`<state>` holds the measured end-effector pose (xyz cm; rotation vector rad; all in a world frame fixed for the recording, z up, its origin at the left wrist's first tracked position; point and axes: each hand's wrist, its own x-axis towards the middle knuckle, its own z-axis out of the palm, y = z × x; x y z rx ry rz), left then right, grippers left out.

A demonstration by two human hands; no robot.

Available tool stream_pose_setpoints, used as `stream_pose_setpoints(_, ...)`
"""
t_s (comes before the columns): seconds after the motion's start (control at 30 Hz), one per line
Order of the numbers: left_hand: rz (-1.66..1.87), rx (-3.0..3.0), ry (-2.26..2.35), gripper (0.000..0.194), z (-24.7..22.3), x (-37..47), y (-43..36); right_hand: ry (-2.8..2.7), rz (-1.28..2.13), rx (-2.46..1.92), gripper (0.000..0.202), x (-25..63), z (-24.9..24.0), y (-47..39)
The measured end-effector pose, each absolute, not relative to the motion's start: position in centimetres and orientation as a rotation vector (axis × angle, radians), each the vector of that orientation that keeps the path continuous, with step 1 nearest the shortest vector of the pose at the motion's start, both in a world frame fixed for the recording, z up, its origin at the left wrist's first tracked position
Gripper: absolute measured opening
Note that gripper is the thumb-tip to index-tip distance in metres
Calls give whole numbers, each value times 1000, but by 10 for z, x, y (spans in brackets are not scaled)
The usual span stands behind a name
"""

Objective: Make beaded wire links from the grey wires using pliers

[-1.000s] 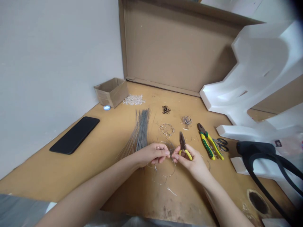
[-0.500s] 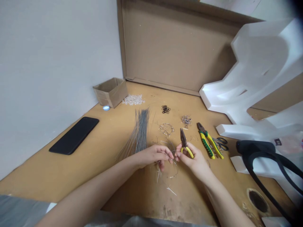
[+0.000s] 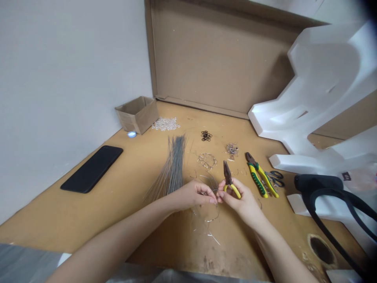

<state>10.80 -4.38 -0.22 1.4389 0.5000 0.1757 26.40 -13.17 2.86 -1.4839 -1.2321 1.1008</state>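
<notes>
My right hand point(image 3: 240, 200) is closed around needle-nose pliers point(image 3: 227, 175) with yellow handles, their jaws pointing up and away. Its thumb and fingertip also pinch a thin wire. Close beside it, my left hand point(image 3: 200, 194) is closed, with thumb and forefinger pinching thin wire at nearly the same spot. A curved wire piece point(image 3: 217, 214) hangs or lies just below the fingertips; which, I cannot tell. Beyond my left hand lies a bundle of straight grey wires point(image 3: 176, 165). A ring of twisted wire point(image 3: 207, 160) rests on the table past my hands.
Right of my hands lie yellow-green combination pliers point(image 3: 259, 177) and scissors point(image 3: 277, 179). Farther back are small metal parts point(image 3: 232, 149), black rings point(image 3: 206, 136), clear rings point(image 3: 166, 124) and a cardboard box point(image 3: 138, 116). A black phone point(image 3: 92, 169) lies left; white foam point(image 3: 321, 78) stands right.
My left fingers have curled in and come closer to my right fingertips, pinching the wire there. The curved wire below has shifted slightly. The pliers stay almost in place in my right hand.
</notes>
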Motion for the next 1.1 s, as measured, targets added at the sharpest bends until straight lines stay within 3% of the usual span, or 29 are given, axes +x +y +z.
stream_pose_setpoints(0.4, 191, 1306, 514, 19, -1, 109, -44, -1285, 1101, -1479, 20, 270, 28, -132)
stream_pose_setpoints(0.7, 353, 1012, 536, 22, 4, 89, -12, -1814, 716, -1727, 21, 299, 39, -135)
stream_pose_setpoints(1.1, 322, 1078, 544, 29, -3, 92, -14, -1990, 654, -1819, 28, 287, 43, -138)
